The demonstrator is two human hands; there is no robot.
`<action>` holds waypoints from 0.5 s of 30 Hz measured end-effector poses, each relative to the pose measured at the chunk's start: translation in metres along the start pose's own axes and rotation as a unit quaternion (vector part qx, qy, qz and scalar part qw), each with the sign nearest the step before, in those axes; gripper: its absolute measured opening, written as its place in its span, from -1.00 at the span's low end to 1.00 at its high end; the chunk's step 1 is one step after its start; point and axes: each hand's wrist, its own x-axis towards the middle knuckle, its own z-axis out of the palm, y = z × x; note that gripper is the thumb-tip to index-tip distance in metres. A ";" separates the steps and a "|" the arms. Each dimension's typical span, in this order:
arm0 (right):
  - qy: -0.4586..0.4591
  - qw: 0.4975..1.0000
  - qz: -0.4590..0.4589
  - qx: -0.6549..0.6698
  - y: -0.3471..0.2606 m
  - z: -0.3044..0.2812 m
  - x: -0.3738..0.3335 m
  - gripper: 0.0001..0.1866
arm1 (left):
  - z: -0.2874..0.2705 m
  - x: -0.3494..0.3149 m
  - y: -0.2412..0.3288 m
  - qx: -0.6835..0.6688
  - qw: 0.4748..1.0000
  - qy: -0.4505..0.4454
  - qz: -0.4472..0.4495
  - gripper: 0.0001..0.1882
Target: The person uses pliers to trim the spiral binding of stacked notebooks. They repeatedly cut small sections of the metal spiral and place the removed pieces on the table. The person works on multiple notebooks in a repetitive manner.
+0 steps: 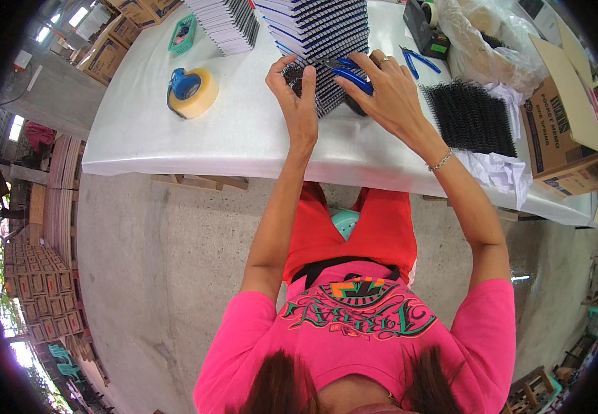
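Observation:
My right hand [390, 93] is closed round blue-handled cutting pliers [354, 80], whose jaws point left at the spiral bindings. Across from it, my left hand [297, 103] grips the near end of a spiral-bound notepad [326, 98] with its black coil, thumb on one side and fingers on the other. Just beyond both hands rises a tall stack of spiral notepads [316, 31], their black coils lined up on the right. A second pair of blue-handled pliers [420, 62] lies on the table to the right of my right hand.
Black plastic coils [470, 117] lie in a pile on the right, beside a cardboard box [563, 131]. Behind are a tape dispenser [426, 29] and a clear plastic bag [492, 48]. A tape roll [195, 94], a green basket [183, 34] and another notepad stack [224, 26] stand left.

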 end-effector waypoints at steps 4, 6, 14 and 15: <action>0.013 1.000 -0.015 -0.005 0.001 0.002 0.001 -0.47 | 0.000 -0.001 0.007 0.043 0.999 -0.003 0.011 -0.63; 0.016 0.999 -0.026 -0.016 0.000 0.003 0.001 -0.45 | 0.000 -0.001 0.008 0.047 0.999 -0.002 0.015 -0.65; -0.061 0.997 0.028 0.047 -0.004 0.004 0.002 -0.56 | 0.001 -0.001 0.009 0.052 0.999 -0.002 0.007 -0.69; -0.058 0.997 0.021 0.044 -0.004 0.004 0.001 -0.57 | 0.001 -0.001 0.009 0.054 0.999 -0.002 0.008 -0.68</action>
